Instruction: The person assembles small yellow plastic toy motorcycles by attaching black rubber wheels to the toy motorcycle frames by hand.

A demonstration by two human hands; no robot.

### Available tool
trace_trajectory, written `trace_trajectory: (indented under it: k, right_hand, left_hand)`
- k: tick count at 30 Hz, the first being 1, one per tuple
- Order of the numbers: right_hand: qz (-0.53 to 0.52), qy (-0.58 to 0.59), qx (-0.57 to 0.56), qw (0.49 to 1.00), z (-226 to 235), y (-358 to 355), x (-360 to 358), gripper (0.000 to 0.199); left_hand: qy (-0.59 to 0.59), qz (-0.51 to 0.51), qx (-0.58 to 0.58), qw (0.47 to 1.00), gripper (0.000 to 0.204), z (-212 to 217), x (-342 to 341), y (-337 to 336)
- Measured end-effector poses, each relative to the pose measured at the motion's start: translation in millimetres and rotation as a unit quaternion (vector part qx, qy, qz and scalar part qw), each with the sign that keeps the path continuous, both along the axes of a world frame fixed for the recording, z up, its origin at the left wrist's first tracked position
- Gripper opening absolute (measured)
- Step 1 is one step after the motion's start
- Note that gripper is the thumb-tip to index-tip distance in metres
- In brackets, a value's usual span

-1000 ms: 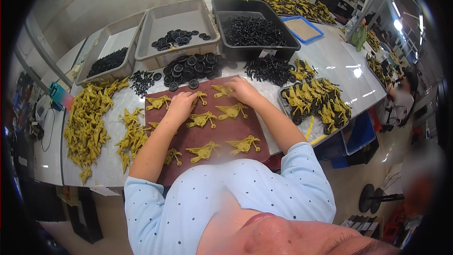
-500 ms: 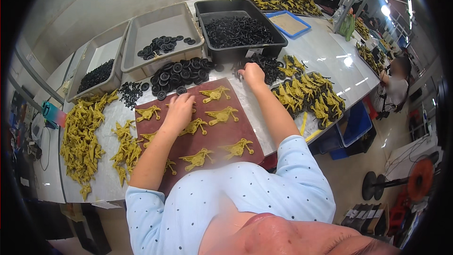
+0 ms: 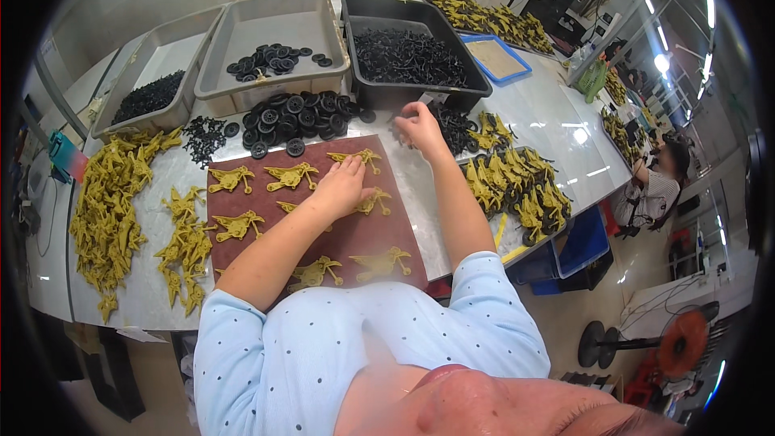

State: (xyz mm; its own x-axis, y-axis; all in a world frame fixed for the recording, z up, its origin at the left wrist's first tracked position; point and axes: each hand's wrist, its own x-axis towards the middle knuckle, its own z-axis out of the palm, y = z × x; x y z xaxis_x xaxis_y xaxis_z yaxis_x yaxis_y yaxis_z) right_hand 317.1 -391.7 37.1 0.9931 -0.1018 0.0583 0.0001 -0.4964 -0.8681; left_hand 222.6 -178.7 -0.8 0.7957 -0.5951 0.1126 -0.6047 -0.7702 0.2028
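On a dark red mat (image 3: 311,198) lie several yellow plastic parts, spaced in rows, each with a ring at one end. My left hand (image 3: 343,187) lies over the mat, fingers stretched out and thumb apart. Its fingertips rest on a yellow part (image 3: 367,157) at the far right of the mat. Just beyond the mat, my right hand (image 3: 420,127) is closed in a pinch beside a pile of small black parts (image 3: 454,125); anything between its fingertips is too small to make out. Black wheels (image 3: 295,117) are heaped along the mat's far edge.
Three bins stand behind: a narrow grey bin (image 3: 182,117), a wider grey bin (image 3: 274,97) with wheels, and a black bin (image 3: 416,97) of small black parts. Yellow parts (image 3: 109,226) are heaped at left. Assembled pieces (image 3: 517,186) fill a tray at right. A person (image 3: 658,186) sits farther right.
My left hand has moved right across the mat, from near the wheels to the far-right yellow part. My right hand stays by the small black parts. The whole view has shifted slightly.
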Motion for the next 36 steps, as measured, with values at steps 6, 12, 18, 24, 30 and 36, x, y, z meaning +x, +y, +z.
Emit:
trace_trajectory:
  k: [6,12,18,24,30,36]
  right_hand:
    - [0.225,0.147,0.284,0.92,15.2,10.4,2.1,0.028]
    - [0.221,0.099,0.029,0.97,32.7,17.2,14.1,0.026]
    - [0.276,0.058,-0.085,0.956,29.8,20.0,27.0,0.017]
    - [0.337,0.059,-0.216,0.914,5.5,30.4,35.2,0.011]
    - [0.369,0.026,-0.228,0.901,5.0,39.4,30.2,0.011]
    - [0.349,0.154,-0.008,0.924,21.5,33.2,29.3,0.026]
  left_hand:
    - [0.062,-0.02,-0.033,0.997,0.058,5.3,5.7,3.9]
    - [0.067,-0.029,-0.035,0.997,0.057,3.6,9.1,5.3]
    - [0.072,-0.021,-0.024,0.997,0.057,3.8,8.8,3.8]
    - [0.06,-0.009,-0.021,0.998,0.057,2.2,5.5,3.0]
    - [0.052,-0.006,-0.027,0.998,0.057,-2.5,6.0,2.3]
    - [0.034,-0.012,-0.031,0.999,0.061,-7.3,8.0,1.6]
